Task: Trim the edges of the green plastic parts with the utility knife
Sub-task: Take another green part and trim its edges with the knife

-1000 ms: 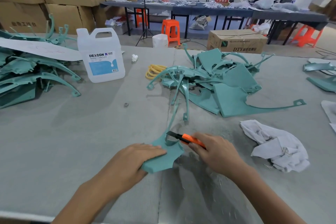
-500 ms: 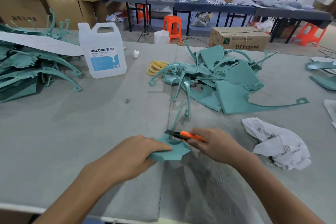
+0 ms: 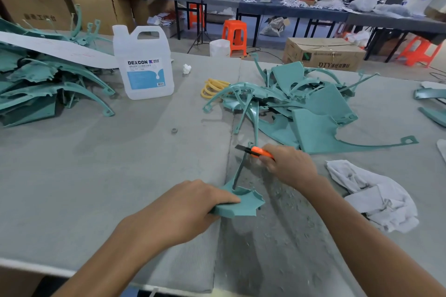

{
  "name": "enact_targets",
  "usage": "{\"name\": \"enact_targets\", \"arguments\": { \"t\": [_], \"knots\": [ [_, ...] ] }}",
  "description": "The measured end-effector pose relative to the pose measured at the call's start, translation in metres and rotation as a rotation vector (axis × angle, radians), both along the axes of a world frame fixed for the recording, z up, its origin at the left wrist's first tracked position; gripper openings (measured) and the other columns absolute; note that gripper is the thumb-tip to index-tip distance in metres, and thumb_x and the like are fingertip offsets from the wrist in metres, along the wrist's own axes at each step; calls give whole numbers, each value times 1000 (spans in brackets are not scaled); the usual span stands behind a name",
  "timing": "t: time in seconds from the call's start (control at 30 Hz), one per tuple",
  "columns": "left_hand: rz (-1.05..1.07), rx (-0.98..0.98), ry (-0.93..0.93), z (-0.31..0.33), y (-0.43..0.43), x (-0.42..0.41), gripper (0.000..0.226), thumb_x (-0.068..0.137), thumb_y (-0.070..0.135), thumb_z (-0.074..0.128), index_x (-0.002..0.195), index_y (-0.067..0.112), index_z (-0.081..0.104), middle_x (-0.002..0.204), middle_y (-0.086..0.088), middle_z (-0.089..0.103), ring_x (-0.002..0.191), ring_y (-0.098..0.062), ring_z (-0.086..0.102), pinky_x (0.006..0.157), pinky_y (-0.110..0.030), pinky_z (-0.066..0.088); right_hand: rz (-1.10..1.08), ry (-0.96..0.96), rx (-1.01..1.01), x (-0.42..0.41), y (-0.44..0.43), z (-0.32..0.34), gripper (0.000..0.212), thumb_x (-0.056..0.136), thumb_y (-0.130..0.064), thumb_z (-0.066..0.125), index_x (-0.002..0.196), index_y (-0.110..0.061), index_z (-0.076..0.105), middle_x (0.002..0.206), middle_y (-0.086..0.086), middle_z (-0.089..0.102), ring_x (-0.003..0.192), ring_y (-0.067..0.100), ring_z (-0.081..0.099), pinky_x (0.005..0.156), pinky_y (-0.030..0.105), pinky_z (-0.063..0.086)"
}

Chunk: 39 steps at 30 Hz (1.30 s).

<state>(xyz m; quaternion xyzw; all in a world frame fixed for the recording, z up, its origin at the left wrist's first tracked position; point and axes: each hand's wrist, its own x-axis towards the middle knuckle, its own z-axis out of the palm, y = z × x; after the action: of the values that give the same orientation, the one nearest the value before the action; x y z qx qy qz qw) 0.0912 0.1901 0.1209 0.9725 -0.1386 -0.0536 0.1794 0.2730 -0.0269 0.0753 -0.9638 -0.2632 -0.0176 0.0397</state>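
Knife (image 3: 255, 151) slid along part (image 3: 241, 206) arm to tip; R hand (image 3: 289, 167) grips knife; L hand (image 3: 188, 205) clamps base; edge prob. done.

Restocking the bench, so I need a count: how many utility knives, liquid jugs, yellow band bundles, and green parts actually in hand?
utility knife: 1
jug: 1
yellow band bundle: 1
green part, gripped by the left hand: 1
Total: 4
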Motion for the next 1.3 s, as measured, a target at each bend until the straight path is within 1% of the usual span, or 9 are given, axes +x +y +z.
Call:
{"name": "enact_targets", "arguments": {
  "t": [0.1, 0.2, 0.4, 0.5, 0.63, 0.73, 0.93, 1.1, 1.3],
  "knots": [
    [-9, -4, 7, 1, -1, 1, 42, 100, 25, 54, 135, 49, 54, 132, 18, 64, 111, -12, 61, 94, -34, 48, -13, -81, -8, -5, 5, 0, 30, 106, -52, 38, 110, -29, 57, 86, -6, 58, 73, 19, 61, 69, 39, 57],
    [-51, 48, 35, 0, -5, 1, 34, 100, 23, 51, 129, 41, 56, 123, 12, 68, 105, -14, 63, 90, -40, 51, 39, -42, -4, -16, 1, 5, 30, 105, -52, 39, 108, -29, 58, 81, -9, 54, 70, 14, 57, 65, 34, 53],
    [-73, 140, -17, 4, -14, -1, 39, 96, 17, 49, 128, 38, 56, 122, 11, 66, 104, -18, 60, 83, -33, 45, 204, 143, -101, -53, -17, 25, 28, 104, -55, 41, 116, -37, 58, 92, -9, 62, 80, 14, 58, 66, 34, 48],
    [-99, 192, -30, 8, -22, -3, 38, 93, 12, 50, 121, 35, 59, 117, 8, 67, 100, -20, 59, 72, -31, 34, 223, 173, -127, -62, -21, 34, 28, 105, -54, 40, 118, -37, 58, 95, -8, 63, 82, 16, 58, 73, 38, 50],
    [-109, 275, -48, 11, -29, -3, 33, 92, 12, 51, 118, 32, 60, 114, 4, 67, 99, -21, 60, 68, -29, 30, 257, 189, -135, -68, -24, 39, 27, 104, -55, 41, 115, -37, 58, 91, -10, 62, 79, 14, 57, 72, 38, 50],
    [-121, 313, -36, 8, -33, -4, 32, 92, 11, 49, 116, 28, 61, 112, 2, 67, 99, -25, 61, 68, -32, 37, 235, 178, -146, -62, -25, 34, 27, 104, -55, 41, 114, -36, 57, 89, -8, 61, 76, 14, 57, 67, 35, 48],
    [-117, 309, -34, 0, -35, -9, 33, 91, 11, 49, 117, 27, 59, 118, 1, 67, 107, -25, 61, 83, -38, 51, 97, 74, -86, -16, -23, 15, 26, 106, -49, 41, 112, -30, 59, 84, -6, 59, 73, 17, 59, 60, 32, 46],
    [-108, 234, -68, 3, -33, -5, 37, 90, 8, 48, 119, 27, 59, 117, 3, 67, 103, -25, 60, 73, -31, 39, -16, -91, -29, -12, -21, -2, 31, 106, -50, 39, 112, -25, 57, 84, -4, 57, 69, 19, 60, 65, 39, 57],
    [-101, 209, -59, 5, -28, -7, 35, 89, 9, 51, 117, 28, 60, 114, 4, 67, 99, -23, 59, 70, -31, 35, 14, -93, 68, -34, -20, -8, 28, 105, -51, 39, 114, -30, 55, 81, -9, 51, 64, 15, 54, 56, 33, 45]
  ]
}}
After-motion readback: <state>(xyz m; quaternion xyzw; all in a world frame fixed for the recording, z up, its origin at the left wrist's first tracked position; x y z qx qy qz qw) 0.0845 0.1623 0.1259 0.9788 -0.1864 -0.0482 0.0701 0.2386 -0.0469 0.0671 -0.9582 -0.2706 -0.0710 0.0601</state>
